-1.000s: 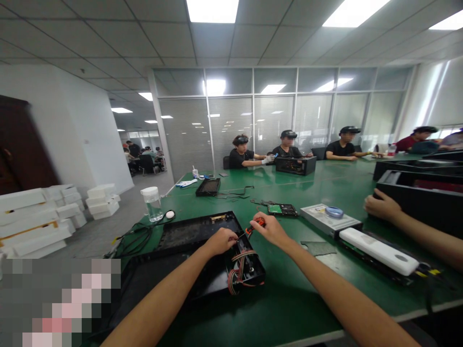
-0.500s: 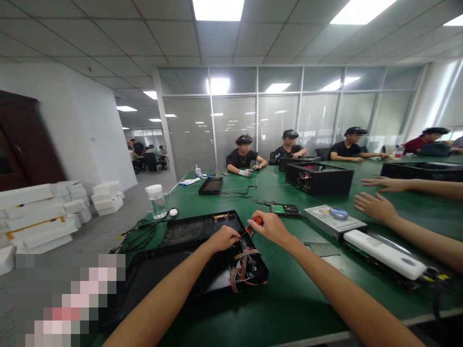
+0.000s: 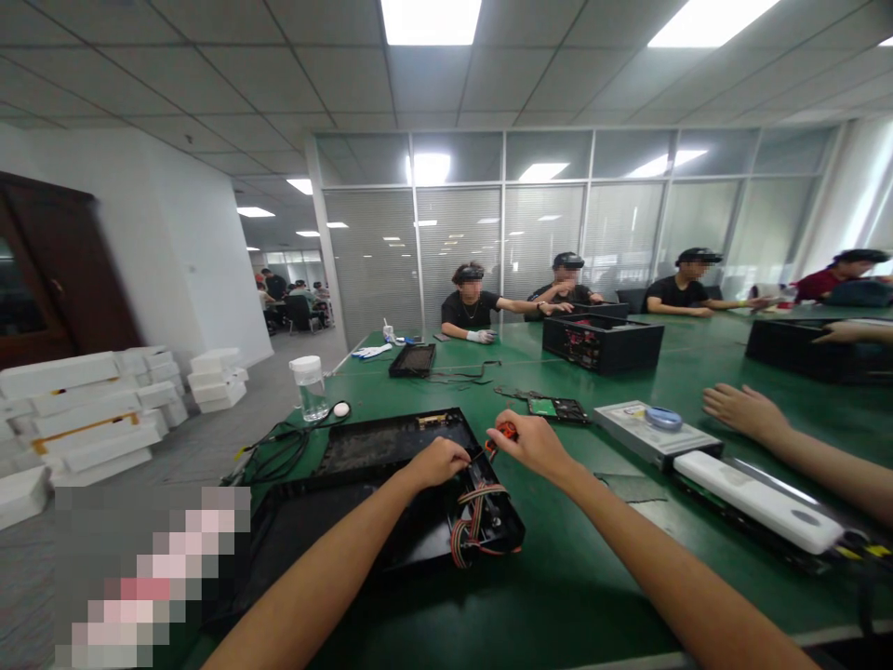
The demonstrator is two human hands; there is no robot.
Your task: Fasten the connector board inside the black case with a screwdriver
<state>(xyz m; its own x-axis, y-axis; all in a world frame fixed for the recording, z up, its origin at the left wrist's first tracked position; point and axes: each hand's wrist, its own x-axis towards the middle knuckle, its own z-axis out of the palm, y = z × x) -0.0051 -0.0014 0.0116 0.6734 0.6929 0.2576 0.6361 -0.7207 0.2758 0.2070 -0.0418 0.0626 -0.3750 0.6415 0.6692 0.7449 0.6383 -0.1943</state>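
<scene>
My right hand [image 3: 534,445] is closed round the red and black handle of a screwdriver [image 3: 503,434], its shaft pointing left and down. My left hand [image 3: 441,462] is pinched near the shaft's tip, over the right side of a black panel [image 3: 391,512]. Whatever lies between its fingertips is too small to make out. Striped ribbon cables [image 3: 464,530] loop over the panel's right end, below my hands. The panel lies on the green table [image 3: 558,596], its far part showing a dark flat face and a small brass-coloured strip.
On the right lie a metal drive [image 3: 638,433], a white elongated cover [image 3: 757,498] and a neighbour's hand [image 3: 743,414]. A small green circuit board [image 3: 554,409] sits beyond my right hand. A clear jar [image 3: 308,391] and black cables [image 3: 283,453] stand left. Black cases [image 3: 604,344] are farther back.
The view has turned slightly left. A person opposite has stretched an arm to the black case, which has shifted. One neighbour's hand has moved to another case. My grip looks the same.
</scene>
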